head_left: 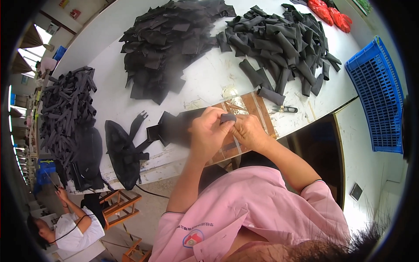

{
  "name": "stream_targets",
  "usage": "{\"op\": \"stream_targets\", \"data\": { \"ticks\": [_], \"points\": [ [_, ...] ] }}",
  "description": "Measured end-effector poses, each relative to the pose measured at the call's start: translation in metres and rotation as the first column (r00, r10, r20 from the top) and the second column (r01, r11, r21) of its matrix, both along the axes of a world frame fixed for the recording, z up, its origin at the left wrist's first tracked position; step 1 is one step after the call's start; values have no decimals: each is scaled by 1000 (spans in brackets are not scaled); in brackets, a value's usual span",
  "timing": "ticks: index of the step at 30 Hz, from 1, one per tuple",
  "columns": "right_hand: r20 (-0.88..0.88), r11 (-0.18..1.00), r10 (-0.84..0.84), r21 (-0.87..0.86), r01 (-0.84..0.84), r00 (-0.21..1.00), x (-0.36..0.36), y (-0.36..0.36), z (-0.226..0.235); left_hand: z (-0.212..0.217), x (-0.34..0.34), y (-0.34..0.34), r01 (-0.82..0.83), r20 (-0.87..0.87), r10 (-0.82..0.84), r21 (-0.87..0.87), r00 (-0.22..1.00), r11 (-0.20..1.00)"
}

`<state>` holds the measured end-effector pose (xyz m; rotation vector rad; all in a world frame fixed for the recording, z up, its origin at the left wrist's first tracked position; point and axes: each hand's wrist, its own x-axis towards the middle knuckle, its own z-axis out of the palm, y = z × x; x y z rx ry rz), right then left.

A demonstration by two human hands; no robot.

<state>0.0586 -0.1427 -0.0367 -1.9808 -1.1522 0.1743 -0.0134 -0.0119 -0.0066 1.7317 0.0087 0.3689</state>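
At the table edge: left hand (207, 133) and right hand (247, 131) both pinched shut on one small dark fabric piece (228, 117), held just above the brown board (257, 109).
Done, as I judge: heap of rolled tubes (283, 43) at far right.
Left: flat cut pieces (168, 43) piled beside it, seemingly unworked.
Nearby: snips (283, 109) on the table (209, 74), untouched.
Share finished: cannot tell.
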Motion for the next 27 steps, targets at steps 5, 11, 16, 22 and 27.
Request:
{"op": "stream_targets", "data": {
  "ticks": [5,11,16,22,27],
  "points": [
    [4,997,71,0,-71,997,3,-5,8,16,-6,-16,-28,207,99,-319,973,947],
    [134,991,75,-123,-58,988,8,-4,49,17,-9,-4,-1,262,229,-655,938,755],
    [202,995,90,-67,-78,975,2,4,21,-4,-20,3,-56,104,200,-746,974,664],
    [125,983,51,-180,-28,991,0,2,24,19,-10,6,-63,252,159,-350,954,934],
    [177,996,64,-71,-53,982,-2,3,16,25,-11,17,-204,254,184,54,950,978]
  ]
}}
